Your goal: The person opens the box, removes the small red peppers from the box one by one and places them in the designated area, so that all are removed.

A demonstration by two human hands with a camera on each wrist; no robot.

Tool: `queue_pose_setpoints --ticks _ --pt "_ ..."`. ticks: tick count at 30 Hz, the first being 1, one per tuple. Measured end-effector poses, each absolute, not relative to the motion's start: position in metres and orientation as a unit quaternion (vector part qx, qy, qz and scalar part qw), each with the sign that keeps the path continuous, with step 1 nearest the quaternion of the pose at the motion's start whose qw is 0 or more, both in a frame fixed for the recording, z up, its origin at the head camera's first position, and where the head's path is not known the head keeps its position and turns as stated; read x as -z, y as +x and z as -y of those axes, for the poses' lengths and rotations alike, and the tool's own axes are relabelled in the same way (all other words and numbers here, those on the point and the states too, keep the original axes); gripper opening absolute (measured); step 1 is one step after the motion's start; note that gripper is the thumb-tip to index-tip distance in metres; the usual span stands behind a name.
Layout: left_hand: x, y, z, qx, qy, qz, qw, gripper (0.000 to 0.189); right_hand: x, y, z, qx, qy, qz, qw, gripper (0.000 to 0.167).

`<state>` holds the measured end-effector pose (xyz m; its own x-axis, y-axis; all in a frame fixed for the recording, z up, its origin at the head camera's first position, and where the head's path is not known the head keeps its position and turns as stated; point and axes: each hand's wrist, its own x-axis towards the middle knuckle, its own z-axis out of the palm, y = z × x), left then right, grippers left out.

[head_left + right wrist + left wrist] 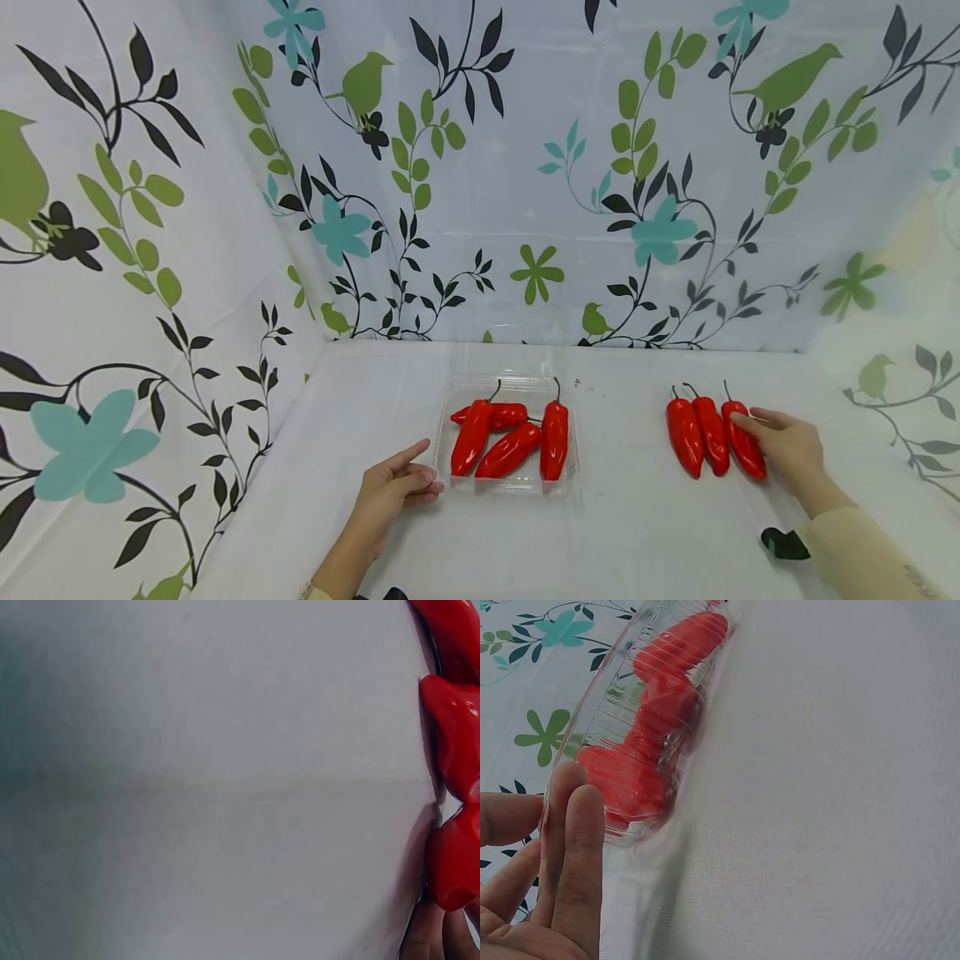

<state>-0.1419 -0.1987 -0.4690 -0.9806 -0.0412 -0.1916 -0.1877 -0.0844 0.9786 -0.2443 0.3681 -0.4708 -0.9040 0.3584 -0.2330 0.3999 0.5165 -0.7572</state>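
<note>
A clear plastic container (507,487) holds several glossy red chili peppers (553,440). My left hand (397,487) is at the container's left side, its fingers fairly straight; in the left wrist view the fingertips (585,806) touch the rim. On the right, three more red peppers lie side by side on the table. My right hand (787,446) holds the rightmost pepper (747,446), thumb and fingers about its upper part. The other two, a middle pepper (711,437) and a left pepper (684,437), lie against one another. Only a few right fingers (426,930) show in the right wrist view.
A white cloth covers the table (622,517). Behind it and to the left hangs a patterned curtain (517,208) with leaves, birds and flowers. The container's clear lid (506,358) stands open at its back. A dark object (783,544) is beside the right sleeve.
</note>
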Motion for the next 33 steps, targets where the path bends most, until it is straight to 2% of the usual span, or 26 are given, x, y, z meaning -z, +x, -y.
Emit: queue_pose_setpoints --ticks 18,27,33 --pt "0.471 -0.141 0.199 -0.735 -0.083 -0.672 0.049 0.051 0.47 -0.242 -0.364 0.422 0.234 -0.876 -0.002 0.086" --pt "0.472 -0.14 0.2 -0.742 -0.055 -0.666 0.047 0.054 0.452 -0.238 -0.348 0.445 0.211 -0.865 -0.097 0.076" --pt "0.47 -0.139 0.199 -0.74 -0.067 -0.668 0.045 0.053 0.43 -0.236 -0.307 0.463 0.135 -0.866 -0.131 0.071"
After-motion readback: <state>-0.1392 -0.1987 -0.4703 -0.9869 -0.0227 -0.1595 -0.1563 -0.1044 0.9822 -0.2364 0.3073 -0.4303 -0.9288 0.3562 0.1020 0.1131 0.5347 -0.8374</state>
